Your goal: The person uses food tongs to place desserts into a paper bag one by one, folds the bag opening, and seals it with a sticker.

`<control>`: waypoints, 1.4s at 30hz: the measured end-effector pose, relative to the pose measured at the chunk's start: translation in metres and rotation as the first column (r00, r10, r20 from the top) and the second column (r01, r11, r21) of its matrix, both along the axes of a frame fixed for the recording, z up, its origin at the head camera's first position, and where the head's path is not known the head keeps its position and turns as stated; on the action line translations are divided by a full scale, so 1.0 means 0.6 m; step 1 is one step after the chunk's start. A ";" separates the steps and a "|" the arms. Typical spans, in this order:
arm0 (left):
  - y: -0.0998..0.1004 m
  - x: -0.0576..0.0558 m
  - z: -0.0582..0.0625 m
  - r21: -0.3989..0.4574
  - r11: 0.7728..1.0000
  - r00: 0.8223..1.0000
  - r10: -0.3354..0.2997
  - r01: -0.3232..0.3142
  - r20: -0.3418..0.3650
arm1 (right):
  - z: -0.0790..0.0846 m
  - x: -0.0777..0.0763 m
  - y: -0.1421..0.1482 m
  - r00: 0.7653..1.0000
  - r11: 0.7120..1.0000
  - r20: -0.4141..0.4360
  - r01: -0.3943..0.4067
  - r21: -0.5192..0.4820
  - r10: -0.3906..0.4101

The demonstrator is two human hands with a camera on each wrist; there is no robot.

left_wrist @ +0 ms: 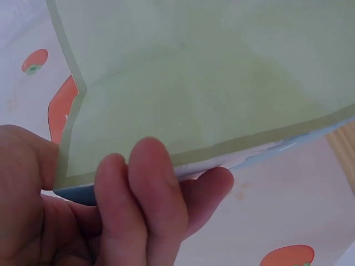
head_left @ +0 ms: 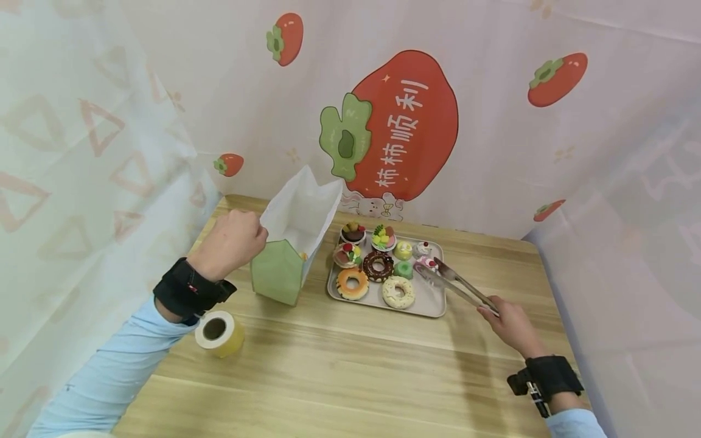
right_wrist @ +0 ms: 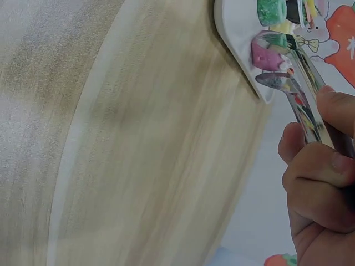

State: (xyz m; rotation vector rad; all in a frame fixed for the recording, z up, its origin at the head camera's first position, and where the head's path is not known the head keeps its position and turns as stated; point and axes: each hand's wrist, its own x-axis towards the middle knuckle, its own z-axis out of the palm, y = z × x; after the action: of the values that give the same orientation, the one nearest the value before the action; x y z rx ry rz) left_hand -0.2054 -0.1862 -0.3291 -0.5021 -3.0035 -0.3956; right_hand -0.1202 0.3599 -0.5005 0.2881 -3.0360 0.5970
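Note:
My left hand (head_left: 232, 240) grips the top edge of a green and white paper bag (head_left: 277, 274), which stands with its mouth open. In the left wrist view, fingers (left_wrist: 158, 183) curl over the bag's edge. Metal tongs (head_left: 460, 289) are held in my right hand (head_left: 512, 325). Their tips lie on either side of a small pink cake (right_wrist: 269, 57) with a red berry on top, at the right end of the baking tray (head_left: 432, 304). On the tray also sit a dark chocolate donut (head_left: 378, 267), a cream donut (head_left: 398, 292) and a golden donut (head_left: 352, 284).
Several small cakes and cups, including a green one (head_left: 403, 269) and a yellow one (head_left: 403, 250), crowd the back of the tray. A roll of yellow tape (head_left: 220, 333) stands by my left forearm. A printed curtain (head_left: 493, 152) borders the wooden table (head_left: 350, 377).

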 end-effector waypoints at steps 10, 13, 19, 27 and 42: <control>-0.001 0.000 0.000 0.011 1.000 1.000 -0.005 0.005 0.000 | -0.011 -0.002 -0.009 1.000 1.000 -0.024 0.008 -0.001 -0.008; -0.002 0.001 0.001 0.009 1.000 1.000 -0.002 0.002 -0.001 | -0.014 -0.001 -0.010 1.000 1.000 -0.021 0.012 -0.007 -0.013; -0.002 0.004 0.002 0.007 1.000 1.000 0.005 -0.005 -0.011 | -0.016 0.001 -0.008 1.000 0.999 -0.002 0.018 -0.035 -0.018; -0.001 0.004 0.002 0.004 1.000 0.999 0.000 0.000 -0.034 | -0.016 0.017 -0.003 1.000 0.996 -0.026 0.006 -0.089 -0.008; -0.002 0.005 -0.002 -0.014 1.000 0.999 -0.020 0.019 -0.034 | 0.018 0.042 -0.011 0.997 0.984 -0.042 0.059 -0.170 -0.067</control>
State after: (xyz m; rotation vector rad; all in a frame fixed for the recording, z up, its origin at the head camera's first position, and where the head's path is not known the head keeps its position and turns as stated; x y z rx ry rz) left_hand -0.2026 -0.1875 -0.3306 -0.5338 -2.9725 -0.3640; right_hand -0.0949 0.3531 -0.4896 0.1963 -2.9126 0.8244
